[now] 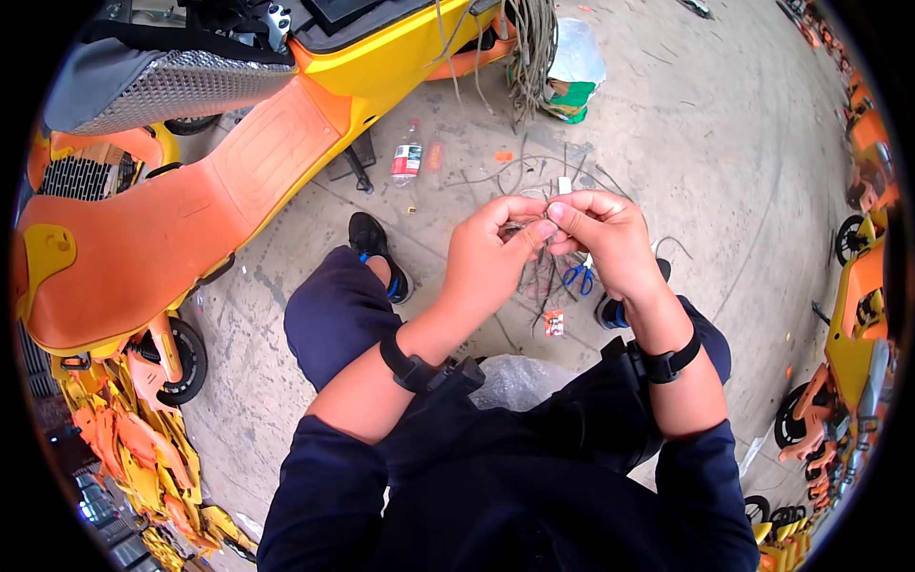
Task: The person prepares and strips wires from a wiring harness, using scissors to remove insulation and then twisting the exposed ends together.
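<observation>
My left hand (486, 250) and my right hand (612, 243) meet in front of me, thumbs and forefingers pinched close together. Between the fingertips is a thin dark wire; its ends are too small to make out. Under the hands, several loose dark wires (545, 286) spread over the floor, partly covered by my fingers. Blue-handled scissors (579, 276) lie just below my right hand. A small red and white packet (555, 322) is on the floor between my feet.
At the left stands a yellow and orange scooter body (276, 143). Grey cables (534, 67) hang at its end, beside a white and green plastic bag (577, 71). A clear bottle (407, 160) rests on the floor. Scooter parts (143, 448) are piled lower left; more scooters (853, 315) line the right.
</observation>
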The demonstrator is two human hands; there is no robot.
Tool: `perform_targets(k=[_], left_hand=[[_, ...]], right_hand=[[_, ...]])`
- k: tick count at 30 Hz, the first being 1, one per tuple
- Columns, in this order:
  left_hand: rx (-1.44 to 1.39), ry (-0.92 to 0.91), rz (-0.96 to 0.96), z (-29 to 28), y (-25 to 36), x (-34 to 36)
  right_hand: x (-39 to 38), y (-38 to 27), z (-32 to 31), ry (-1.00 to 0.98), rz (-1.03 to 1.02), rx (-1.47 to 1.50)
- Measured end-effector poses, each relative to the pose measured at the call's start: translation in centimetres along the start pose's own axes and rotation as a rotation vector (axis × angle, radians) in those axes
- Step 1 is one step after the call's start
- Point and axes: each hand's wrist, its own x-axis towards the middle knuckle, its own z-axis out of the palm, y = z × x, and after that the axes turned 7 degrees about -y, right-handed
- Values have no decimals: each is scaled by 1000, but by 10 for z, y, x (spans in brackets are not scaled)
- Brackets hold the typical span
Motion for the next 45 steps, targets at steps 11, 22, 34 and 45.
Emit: perform_targets(k=[11, 22, 34, 45], left_hand=[[-367, -40, -81, -14, 3, 4], [-514, -98, -202, -17, -1, 4], [-561, 42, -132, -15, -6, 5], [-243, -49, -89, -10, -6, 6]], right_hand=[[-8, -1, 9, -74, -105, -105], [-7, 10, 16, 93, -296, -646], [-9, 18, 23, 21, -594, -775], [-2, 23, 14, 187, -703, -1187]])
